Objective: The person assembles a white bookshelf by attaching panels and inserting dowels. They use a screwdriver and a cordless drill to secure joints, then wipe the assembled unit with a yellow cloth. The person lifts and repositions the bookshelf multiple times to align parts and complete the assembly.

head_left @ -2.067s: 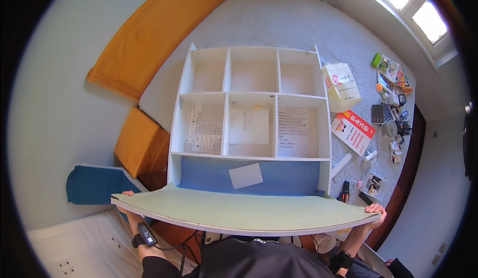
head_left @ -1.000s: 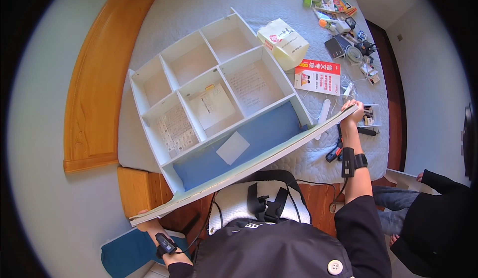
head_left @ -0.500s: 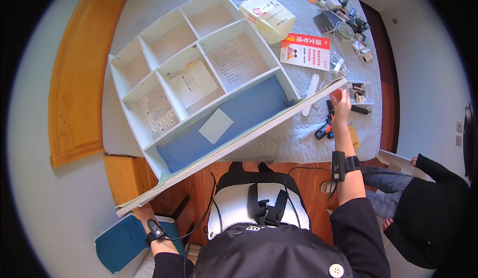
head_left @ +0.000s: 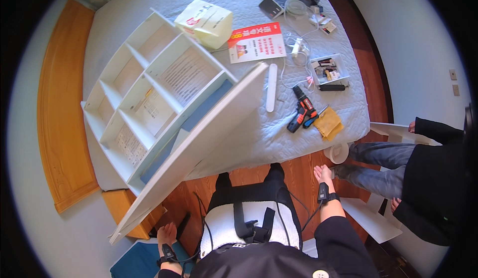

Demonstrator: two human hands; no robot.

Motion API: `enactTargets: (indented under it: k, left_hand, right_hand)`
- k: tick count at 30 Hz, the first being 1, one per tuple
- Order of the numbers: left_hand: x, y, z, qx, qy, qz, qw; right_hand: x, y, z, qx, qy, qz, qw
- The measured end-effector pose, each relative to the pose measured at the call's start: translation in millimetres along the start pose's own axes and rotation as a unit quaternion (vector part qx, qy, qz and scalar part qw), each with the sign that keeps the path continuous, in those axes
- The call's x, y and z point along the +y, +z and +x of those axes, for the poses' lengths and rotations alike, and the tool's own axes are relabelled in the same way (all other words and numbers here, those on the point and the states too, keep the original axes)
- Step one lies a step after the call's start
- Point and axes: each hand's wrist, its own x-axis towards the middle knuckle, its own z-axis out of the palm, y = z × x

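Note:
A white compartment shelf unit (head_left: 219,106) lies on the bed at the left, its long side panel facing me. Papers and printed sheets show inside several compartments, and a blue-lined long section is partly hidden behind the panel. Low beside the panel's near-left end, my left hand (head_left: 167,233) is empty, its fingers loosely apart. My right hand (head_left: 323,173) hangs off the bed's near edge, palm up, fingers slightly curled and holding nothing. Neither hand touches the shelf. A black device is strapped to each wrist.
On the quilted bed (head_left: 239,148) lie a cordless drill (head_left: 301,111), yellow cloth (head_left: 328,123), white bar (head_left: 271,88), small-parts box (head_left: 343,65), red-and-white book (head_left: 257,43), pale bag (head_left: 205,21) and cables. A co-worker (head_left: 423,178) is at right, near white boards (head_left: 371,221).
Both hands have let go of the shelf's side panel and drawn back toward me. My view has shifted right, and the shelf appears farther left with its panel turned more steeply.

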Motion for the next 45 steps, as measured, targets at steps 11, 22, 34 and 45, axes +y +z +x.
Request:
enactTargets:
  k: [11, 22, 34, 45]
  left_hand:
    - [-127.0, 45.9, -169.9, 0.141, -0.067, 0.182, 0.971]
    - [-124.5, 130.3, -270.0, 0.144, 0.002, 0.315, 0.938]
    - [-138.5, 117.4, -276.4, 0.135, 0.008, 0.369, 0.919]
    - [-163.6, 139.2, -293.6, 0.133, -0.04, 0.375, 0.917]
  right_hand:
    - [-63.4, -29.7, 188.5, -0.044, 0.075, 0.014, 0.996]
    - [-53.2, -16.9, 211.1, -0.048, 0.06, -0.006, 0.997]
    - [-34.9, -38.0, 233.2, 0.084, 0.086, -0.12, 0.986]
    - [-172.6, -130.7, 406.3, 0.114, 0.025, 0.014, 0.993]
